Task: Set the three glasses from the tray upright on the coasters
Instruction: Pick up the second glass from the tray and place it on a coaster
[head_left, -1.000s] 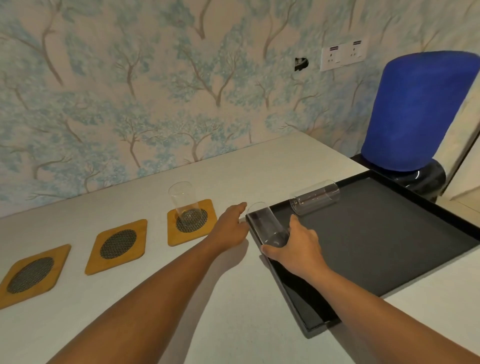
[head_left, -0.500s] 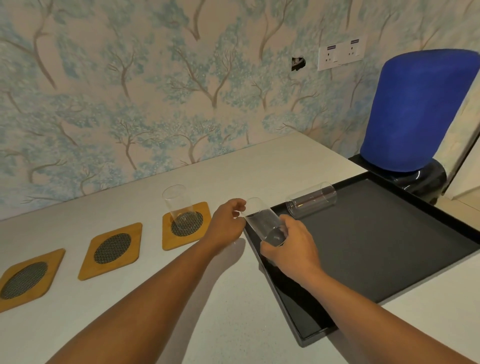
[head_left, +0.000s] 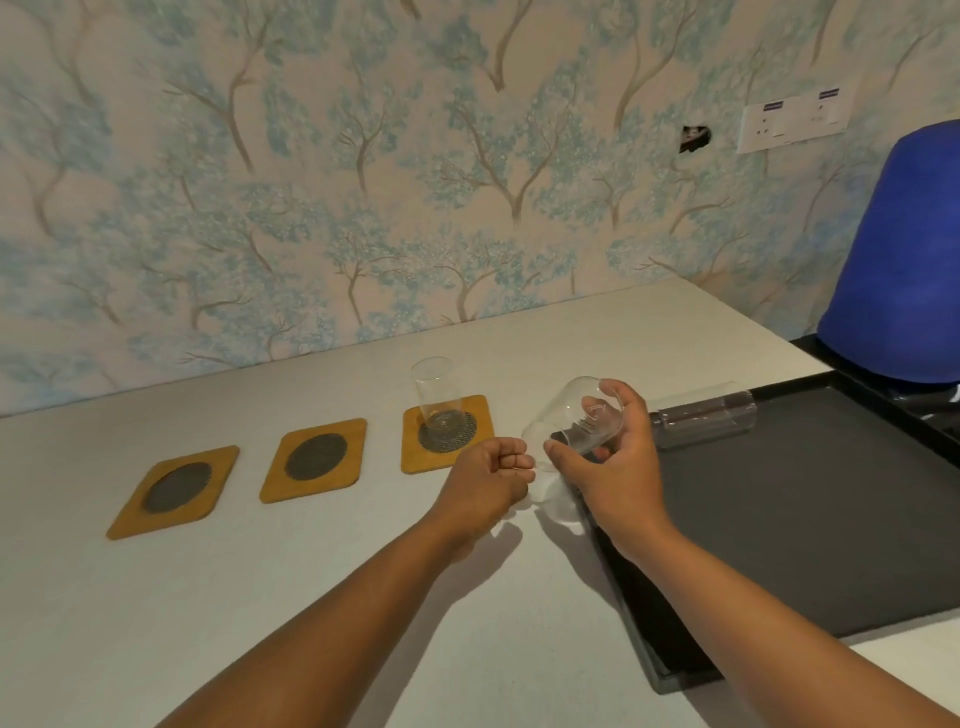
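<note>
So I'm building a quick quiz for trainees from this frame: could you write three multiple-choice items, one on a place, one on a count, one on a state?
1. Where does the clear upright glass stand?
A. on the wooden coaster nearest the black tray
B. on the middle coaster
C. inside the tray

2. How many square wooden coasters with dark mesh centres have no glass on them?
A. none
B. one
C. two

3. How is the clear glass in the right hand oriented?
A. upright
B. tilted on a slant
C. upside down on the table

Answers:
1 A: it sits on the coaster closest to the black tray.
2 C: the middle coaster and far-left coaster are bare.
3 B: the held glass slants, clear of the table, beside the closed left hand.
</note>
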